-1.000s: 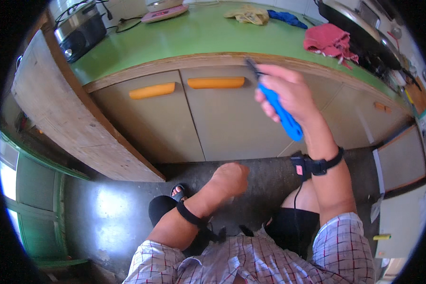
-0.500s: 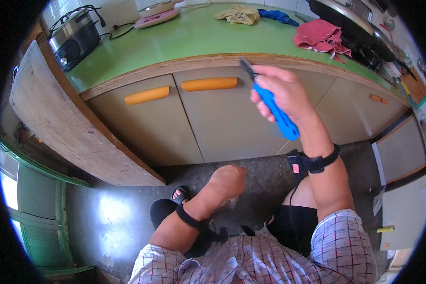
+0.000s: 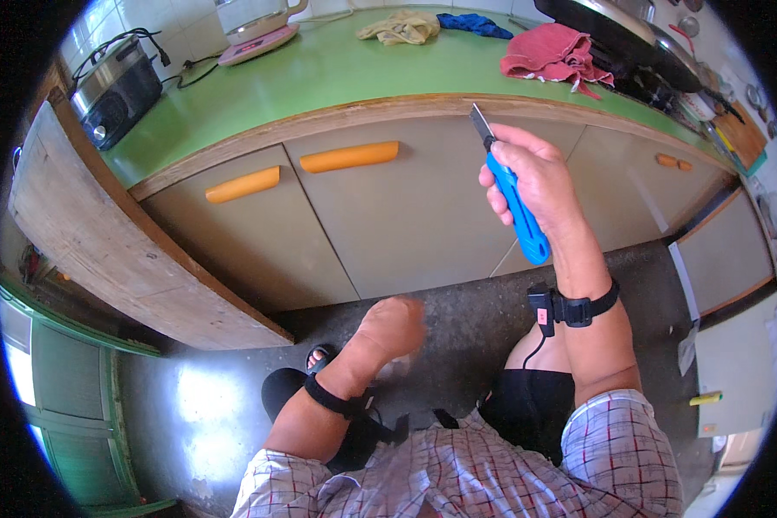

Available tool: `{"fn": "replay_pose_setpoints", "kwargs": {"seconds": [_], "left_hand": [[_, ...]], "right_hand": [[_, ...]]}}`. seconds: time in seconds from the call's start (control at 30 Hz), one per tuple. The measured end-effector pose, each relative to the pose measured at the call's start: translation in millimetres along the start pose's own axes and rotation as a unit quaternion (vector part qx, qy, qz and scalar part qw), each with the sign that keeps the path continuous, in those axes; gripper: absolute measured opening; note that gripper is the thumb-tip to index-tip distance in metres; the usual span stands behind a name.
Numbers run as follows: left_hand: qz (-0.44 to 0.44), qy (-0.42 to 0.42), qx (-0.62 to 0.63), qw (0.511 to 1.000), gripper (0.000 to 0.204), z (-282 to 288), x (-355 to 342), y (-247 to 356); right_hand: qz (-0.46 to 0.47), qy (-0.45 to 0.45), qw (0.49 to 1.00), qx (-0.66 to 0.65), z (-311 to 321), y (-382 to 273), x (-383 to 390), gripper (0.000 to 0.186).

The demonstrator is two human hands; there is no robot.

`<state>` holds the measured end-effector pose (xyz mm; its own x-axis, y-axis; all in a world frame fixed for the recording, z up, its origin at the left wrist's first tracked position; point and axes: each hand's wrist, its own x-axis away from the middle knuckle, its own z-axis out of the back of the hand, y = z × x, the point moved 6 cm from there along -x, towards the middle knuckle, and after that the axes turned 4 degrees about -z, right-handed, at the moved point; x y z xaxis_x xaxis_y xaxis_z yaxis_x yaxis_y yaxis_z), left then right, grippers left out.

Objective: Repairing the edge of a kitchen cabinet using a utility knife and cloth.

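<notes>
A blue utility knife (image 3: 518,207) with its blade out is held in my right hand (image 3: 535,177), the fingers wrapped around the handle. Its blade points up and slightly left, just below the wooden edge of the counter. My left hand (image 3: 394,328) hangs lower, over the floor in front of the cabinets, curled into a fist with its back toward me. The fingers are turned under and out of sight. A pale, blurred bit shows beneath it, too unclear to name.
The green counter (image 3: 337,73) bears a black-and-silver cooker (image 3: 116,91), a pink scale (image 3: 259,45), a yellowish cloth (image 3: 399,28), a blue cloth (image 3: 473,25), a red cloth (image 3: 552,56) and a lidded pan (image 3: 630,34). A wooden panel (image 3: 121,233) stands at left. Cabinet doors (image 3: 406,216) front the counter.
My view has shifted a little, so the counter items sit further left. My right hand and the knife have moved slightly right against the counter, and the blade now shows more broadly.
</notes>
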<state>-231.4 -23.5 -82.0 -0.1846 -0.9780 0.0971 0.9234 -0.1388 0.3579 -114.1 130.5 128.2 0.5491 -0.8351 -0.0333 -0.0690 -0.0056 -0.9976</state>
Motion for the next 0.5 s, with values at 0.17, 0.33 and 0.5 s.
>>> {"fn": "replay_pose_setpoints", "kwargs": {"seconds": [0.17, 0.33, 0.5], "left_hand": [[0.03, -0.021, 0.004, 0.999, 0.022, 2, -2, -3], [0.033, -0.013, 0.024, 0.999, 0.023, 2, -5, -5], [0.037, -0.013, 0.023, 0.999, 0.023, 12, -4, 4]], "right_hand": [[0.002, -0.057, 0.998, 0.019, -36, -7, 0, 0.048], [0.009, -0.077, 0.997, 0.023, -41, -9, -6, 0.047], [0.039, 0.028, 0.997, -0.057, 20, -17, 0, 0.049]]}}
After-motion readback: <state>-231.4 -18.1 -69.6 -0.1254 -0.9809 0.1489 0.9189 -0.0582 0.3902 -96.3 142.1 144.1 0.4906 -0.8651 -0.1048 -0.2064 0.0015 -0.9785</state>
